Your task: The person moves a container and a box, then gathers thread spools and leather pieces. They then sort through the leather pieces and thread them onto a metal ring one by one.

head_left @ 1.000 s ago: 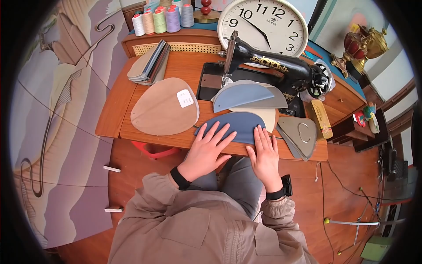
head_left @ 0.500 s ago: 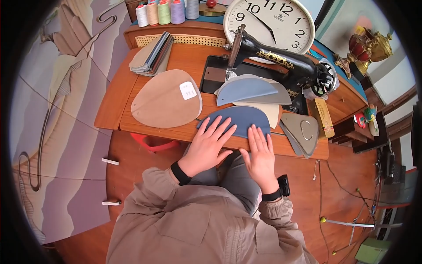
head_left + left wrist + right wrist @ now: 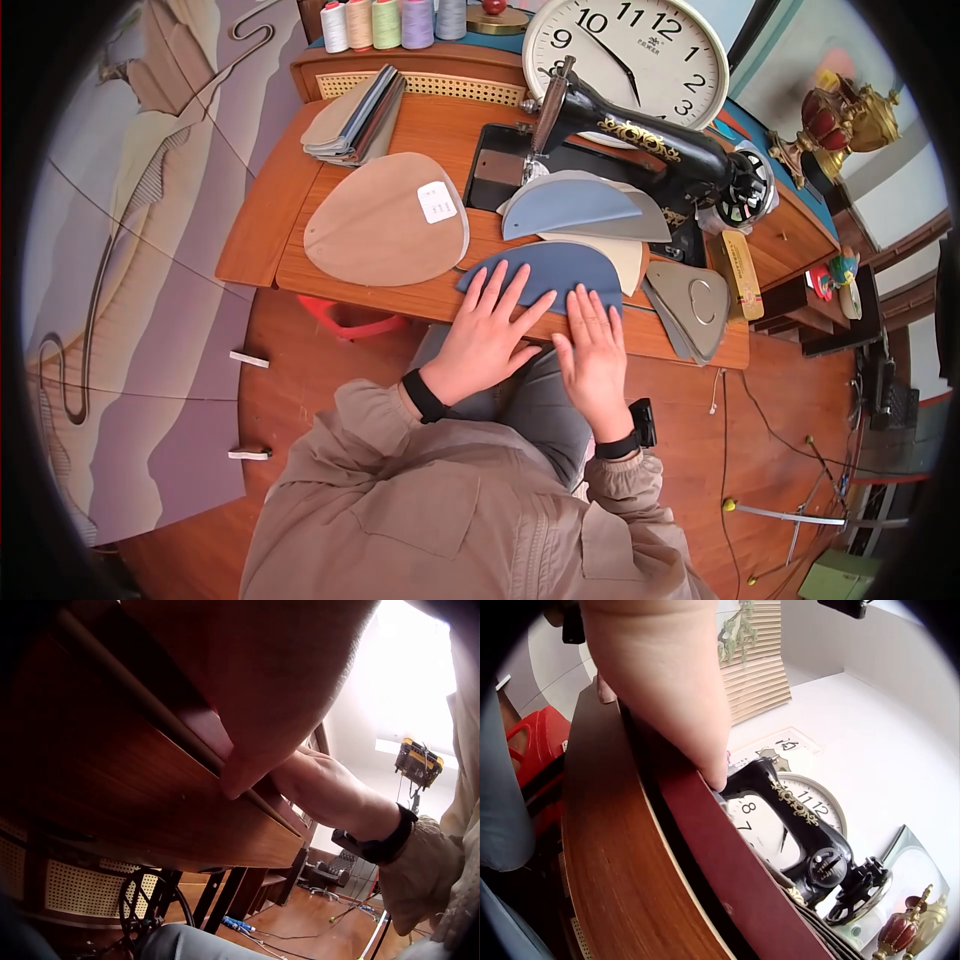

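A dark blue half-round piece of leather-like sheet [image 3: 560, 265] lies at the front edge of the wooden sewing table, its curved side away from the person. My left hand [image 3: 478, 335] rests on its left part, fingers straight and spread. On its right part lies my right hand [image 3: 594, 365], fingers straight and close together. Both thumbs point inward near the table edge. Just behind are a light blue half-round piece [image 3: 565, 208] on a grey one and a cream piece [image 3: 610, 258]. The wrist views show the hands over the table edge, the sheet mostly hidden.
A black sewing machine [image 3: 640, 140] stands behind the pieces, before a wall clock [image 3: 640, 60]. Left lie a large brown rounded piece [image 3: 375, 230] and a folded stack [image 3: 355, 120]. Right are grey pieces with a ring [image 3: 685, 300] and a yellow tin [image 3: 740, 275]. Thread spools [image 3: 385, 25] stand behind.
The head view has shifted slightly. My right hand has slid a little toward the front edge on the blue piece; my left hand stays on its left part.
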Demonstrator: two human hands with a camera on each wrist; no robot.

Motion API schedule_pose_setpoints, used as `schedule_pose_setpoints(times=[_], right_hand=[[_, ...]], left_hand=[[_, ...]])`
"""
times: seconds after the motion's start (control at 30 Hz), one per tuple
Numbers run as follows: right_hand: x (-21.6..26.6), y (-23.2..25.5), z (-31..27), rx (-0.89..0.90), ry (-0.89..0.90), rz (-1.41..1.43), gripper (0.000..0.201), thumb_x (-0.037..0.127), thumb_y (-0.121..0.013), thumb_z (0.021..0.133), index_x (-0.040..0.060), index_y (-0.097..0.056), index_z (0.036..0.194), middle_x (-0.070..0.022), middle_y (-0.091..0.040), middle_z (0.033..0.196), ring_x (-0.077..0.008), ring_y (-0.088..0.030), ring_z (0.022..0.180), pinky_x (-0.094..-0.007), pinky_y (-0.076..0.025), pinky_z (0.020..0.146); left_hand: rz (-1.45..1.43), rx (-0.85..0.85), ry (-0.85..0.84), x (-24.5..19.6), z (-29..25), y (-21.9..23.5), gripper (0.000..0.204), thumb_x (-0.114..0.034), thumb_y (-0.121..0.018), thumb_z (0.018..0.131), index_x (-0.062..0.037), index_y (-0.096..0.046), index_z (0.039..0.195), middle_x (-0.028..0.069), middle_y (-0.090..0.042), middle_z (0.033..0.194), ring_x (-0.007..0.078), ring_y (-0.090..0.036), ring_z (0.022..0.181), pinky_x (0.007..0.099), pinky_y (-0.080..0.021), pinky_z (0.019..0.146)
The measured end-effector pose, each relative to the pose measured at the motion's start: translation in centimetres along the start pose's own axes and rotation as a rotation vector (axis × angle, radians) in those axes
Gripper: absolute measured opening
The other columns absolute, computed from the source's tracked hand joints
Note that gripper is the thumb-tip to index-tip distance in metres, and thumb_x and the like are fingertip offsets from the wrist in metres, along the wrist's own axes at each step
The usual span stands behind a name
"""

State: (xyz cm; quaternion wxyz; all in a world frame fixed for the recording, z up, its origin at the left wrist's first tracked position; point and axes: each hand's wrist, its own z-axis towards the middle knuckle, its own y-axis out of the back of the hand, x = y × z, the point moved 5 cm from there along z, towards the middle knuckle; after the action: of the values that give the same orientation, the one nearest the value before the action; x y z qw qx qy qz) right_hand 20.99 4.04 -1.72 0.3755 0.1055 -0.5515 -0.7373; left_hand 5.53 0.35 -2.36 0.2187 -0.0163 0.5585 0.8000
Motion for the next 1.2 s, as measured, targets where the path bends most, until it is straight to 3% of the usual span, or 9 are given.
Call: schedule_pose_setpoints(times=[0.23,0.37,0.43,0.47,0.6,0.73,0.9,1.17,1.2], right_hand=[[-4.9,0.3,1.0,-0.084,-0.031,0.241,0.044,0.015,-0.064,0.093,-0.001,-0.056,0.134,-0.0189,-0.057,0.138,-0.0344,-0.051,0.13,-0.0454,-0.039,0.109],[-6.0,1.0,2.0,-0.236,-0.254,0.329,0.059,0.008,-0.079,0.08,-0.0011,-0.055,0.133,-0.0168,-0.063,0.126,-0.0264,-0.062,0.108,-0.0355,-0.048,0.096],[-6.9,0.9,2.5,-0.112,-0.51,0.485,0.06,0.009,-0.082,0.077,-0.0034,-0.056,0.13,-0.0187,-0.065,0.117,-0.0278,-0.064,0.094,-0.0357,-0.052,0.087],[-7.4,0.1,2.9,-0.277,-0.38,0.538,0.052,0.011,-0.081,0.079,-0.0034,-0.059,0.124,-0.0126,-0.069,0.102,-0.0162,-0.063,0.081,-0.0294,-0.051,0.07],[-10.0,-1.6,3.1,-0.265,-0.476,0.746,0.029,0.014,-0.077,0.085,-0.0045,-0.067,0.105,-0.0045,-0.069,0.086,-0.0038,-0.057,0.066,-0.0204,-0.045,0.058],[-9.5,-1.5,3.1,-0.089,-0.577,0.931,0.021,0.014,-0.079,0.083,-0.0024,-0.07,0.093,-0.0004,-0.065,0.08,-0.0045,-0.048,0.061,-0.0211,-0.042,0.057],[-8.9,-0.8,2.6,-0.233,-0.363,0.661,0.019,0.013,-0.081,0.08,0.0017,-0.071,0.092,0.0044,-0.05,0.069,-0.006,-0.04,0.06,-0.0223,-0.038,0.056],[-9.1,0.0,2.0,-0.348,-0.441,1.282,0.033,0.0,-0.066,0.093,-0.0036,-0.058,0.125,-0.0061,-0.073,0.097,-0.0015,-0.06,0.08,-0.0164,-0.043,0.063],[-8.9,0.3,2.0,-0.377,-0.459,1.285,0.028,0.006,-0.064,0.096,-0.0028,-0.06,0.123,-0.0001,-0.071,0.087,-0.0008,-0.059,0.076,-0.0163,-0.045,0.065]], left_hand=[[0.039,-0.011,-0.003,-0.2,0.0,0.2,0.07,-0.042,-0.069,0.086,-0.0209,-0.044,0.149,0.0229,-0.033,0.153,0.0459,-0.031,0.14,0.0569,-0.023,0.115],[0.045,-0.007,-0.007,-0.3,0.0,0.2,0.071,-0.043,-0.069,0.086,-0.0211,-0.045,0.148,0.0231,-0.034,0.152,0.046,-0.032,0.139,0.057,-0.023,0.115],[0.048,-0.013,-0.009,-0.3,0.0,0.2,0.071,-0.043,-0.07,0.086,-0.0211,-0.045,0.148,0.0229,-0.034,0.152,0.0459,-0.032,0.139,0.057,-0.023,0.115],[0.038,-0.016,-0.005,-0.3,0.0,0.2,0.07,-0.044,-0.069,0.086,-0.0207,-0.046,0.147,0.0228,-0.035,0.151,0.0458,-0.033,0.139,0.0569,-0.023,0.115],[-0.006,-0.069,0.005,-0.3,0.3,0.2,0.064,-0.046,-0.067,0.088,-0.0199,-0.051,0.144,0.0225,-0.041,0.148,0.0454,-0.037,0.136,0.0565,-0.025,0.114],[0.049,-0.089,0.001,-0.4,0.7,0.1,0.06,-0.047,-0.065,0.089,-0.0171,-0.054,0.141,0.0217,-0.046,0.144,0.0442,-0.042,0.132,0.0559,-0.028,0.111],[0.079,-0.151,0.013,-0.3,1.8,0.1,0.057,-0.043,-0.067,0.089,-0.0054,-0.058,0.131,0.0179,-0.055,0.13,0.0407,-0.05,0.12,0.0533,-0.037,0.104],[0.01,-0.143,-0.009,-0.2,3.6,0.4,0.038,-0.021,-0.067,0.086,-0.0051,-0.063,0.12,0.0114,-0.061,0.112,0.0311,-0.057,0.106,0.0457,-0.046,0.09],[0.03,-0.136,-0.062,-0.2,3.7,0.3,0.034,-0.014,-0.065,0.086,-0.005,-0.064,0.119,0.0104,-0.063,0.11,0.0293,-0.06,0.103,0.0434,-0.048,0.086]])
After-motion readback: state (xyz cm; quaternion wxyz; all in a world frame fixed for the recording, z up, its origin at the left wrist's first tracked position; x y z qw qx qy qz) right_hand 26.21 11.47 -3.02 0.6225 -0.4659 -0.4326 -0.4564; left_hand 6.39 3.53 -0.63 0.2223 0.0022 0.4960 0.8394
